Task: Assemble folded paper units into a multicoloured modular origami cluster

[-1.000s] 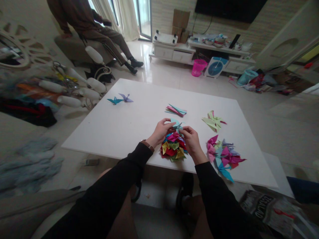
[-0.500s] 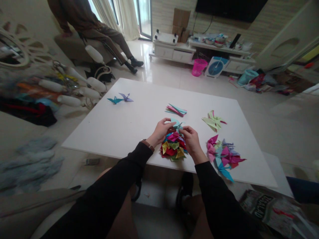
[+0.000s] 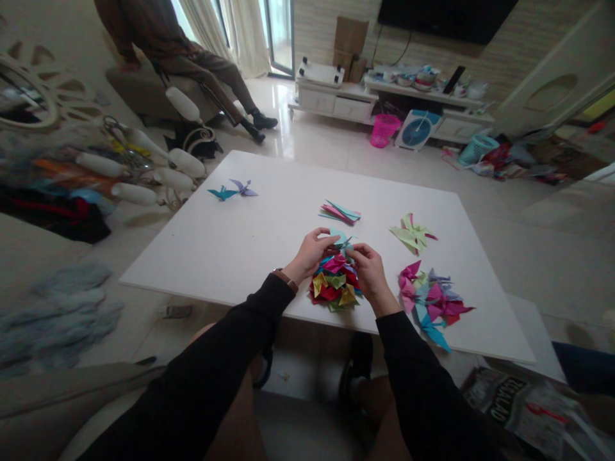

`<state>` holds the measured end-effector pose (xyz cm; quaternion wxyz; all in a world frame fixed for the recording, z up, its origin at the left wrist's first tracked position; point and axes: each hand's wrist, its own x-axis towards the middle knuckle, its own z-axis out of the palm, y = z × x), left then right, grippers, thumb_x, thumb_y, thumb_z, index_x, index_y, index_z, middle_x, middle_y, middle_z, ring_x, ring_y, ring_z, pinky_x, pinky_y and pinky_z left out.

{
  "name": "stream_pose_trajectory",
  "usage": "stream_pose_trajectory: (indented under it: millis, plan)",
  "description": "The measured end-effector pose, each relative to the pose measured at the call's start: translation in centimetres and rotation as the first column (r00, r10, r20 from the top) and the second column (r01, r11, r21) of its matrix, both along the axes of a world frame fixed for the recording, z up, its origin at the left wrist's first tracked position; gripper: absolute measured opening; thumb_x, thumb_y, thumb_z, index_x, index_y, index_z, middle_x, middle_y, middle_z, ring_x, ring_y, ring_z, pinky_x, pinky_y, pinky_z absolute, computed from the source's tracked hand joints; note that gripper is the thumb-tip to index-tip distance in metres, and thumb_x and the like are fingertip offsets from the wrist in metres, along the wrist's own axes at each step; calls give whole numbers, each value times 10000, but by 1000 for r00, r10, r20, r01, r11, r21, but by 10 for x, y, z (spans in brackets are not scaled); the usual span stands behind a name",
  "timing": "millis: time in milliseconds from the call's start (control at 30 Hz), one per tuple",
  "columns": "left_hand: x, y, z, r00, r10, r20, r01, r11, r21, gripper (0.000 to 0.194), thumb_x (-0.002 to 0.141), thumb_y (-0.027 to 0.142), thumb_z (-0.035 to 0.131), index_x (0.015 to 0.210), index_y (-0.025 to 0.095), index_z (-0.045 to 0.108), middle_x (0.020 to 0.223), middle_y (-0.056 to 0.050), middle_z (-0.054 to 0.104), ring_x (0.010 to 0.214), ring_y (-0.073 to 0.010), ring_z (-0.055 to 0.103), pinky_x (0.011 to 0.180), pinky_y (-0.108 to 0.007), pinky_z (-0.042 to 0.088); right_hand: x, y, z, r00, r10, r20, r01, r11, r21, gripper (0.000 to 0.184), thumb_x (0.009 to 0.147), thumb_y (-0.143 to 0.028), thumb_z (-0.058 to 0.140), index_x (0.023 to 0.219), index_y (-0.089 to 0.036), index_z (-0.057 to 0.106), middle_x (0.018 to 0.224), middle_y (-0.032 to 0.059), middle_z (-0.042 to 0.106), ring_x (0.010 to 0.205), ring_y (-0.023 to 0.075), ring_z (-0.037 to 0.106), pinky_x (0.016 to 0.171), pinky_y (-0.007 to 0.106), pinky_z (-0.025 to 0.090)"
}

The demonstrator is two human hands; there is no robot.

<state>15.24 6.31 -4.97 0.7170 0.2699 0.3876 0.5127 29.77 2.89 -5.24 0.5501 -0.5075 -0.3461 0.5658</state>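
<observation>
Both my hands meet over the near middle of a white table (image 3: 240,237). My left hand (image 3: 311,253) and my right hand (image 3: 369,272) each pinch a small light-blue folded paper piece (image 3: 340,238) between fingertips. Just below them lies a heap of folded papers in red, yellow, green and pink (image 3: 334,287). The heap is partly hidden by my right hand.
More folded paper lies around: a pink and blue pile (image 3: 432,301) at the right, green pieces (image 3: 410,234), a flat stack (image 3: 340,212), two paper cranes (image 3: 231,190) at the far left. Another person (image 3: 182,51) sits on a sofa behind. A TV cabinet (image 3: 384,96) stands further back.
My fingers have shifted slightly on the light-blue paper, which now sticks up a bit more between the hands. Everything else on the table is where it was.
</observation>
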Motion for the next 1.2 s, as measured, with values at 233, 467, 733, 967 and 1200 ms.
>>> stream_pose_trajectory:
  millis: [233, 467, 733, 967, 1200]
  plan:
    - [0, 1, -2, 1000, -2, 11, 2, 1000, 1, 450, 668, 232, 881, 933, 172, 523, 740, -16, 721, 618, -134, 686, 642, -252, 541, 0, 0, -1, 1000, -6, -21, 6, 1000, -16, 272, 565, -311, 862, 719, -222, 656, 708, -39, 646, 656, 140, 562, 615, 283, 456]
    - [0, 0, 1, 1000, 6, -5, -6, 1000, -11, 448, 665, 217, 893, 925, 166, 531, 754, -18, 718, 604, -125, 677, 635, -251, 537, 3, 2, -6, 1000, -8, 4, 8, 1000, 7, 255, 571, -305, 860, 713, -226, 664, 696, -36, 656, 661, 145, 568, 620, 279, 449]
    - [-1, -1, 1, 1000, -6, -1, 6, 1000, 3, 471, 648, 225, 900, 936, 166, 532, 766, -16, 722, 612, -126, 682, 643, -251, 540, 2, 2, -5, 1000, 6, 16, -7, 1000, 18, 249, 597, -314, 847, 722, -234, 647, 697, -44, 650, 645, 141, 564, 629, 285, 442]
    - [-1, 0, 0, 1000, -6, -3, 6, 1000, 6, 469, 644, 218, 892, 934, 165, 528, 751, -11, 720, 601, -125, 681, 650, -253, 541, 2, 1, -4, 1000, 6, 7, -6, 1000, 22, 252, 589, -310, 859, 707, -226, 653, 687, -44, 637, 637, 133, 547, 617, 276, 431]
    - [-2, -1, 2, 1000, -7, -10, 7, 1000, 11, 461, 650, 216, 893, 934, 159, 535, 754, -17, 721, 610, -128, 685, 628, -243, 539, 2, 1, -7, 1000, 5, -18, -5, 1000, 17, 216, 611, -275, 843, 726, -225, 668, 710, -40, 641, 671, 134, 557, 628, 267, 434]
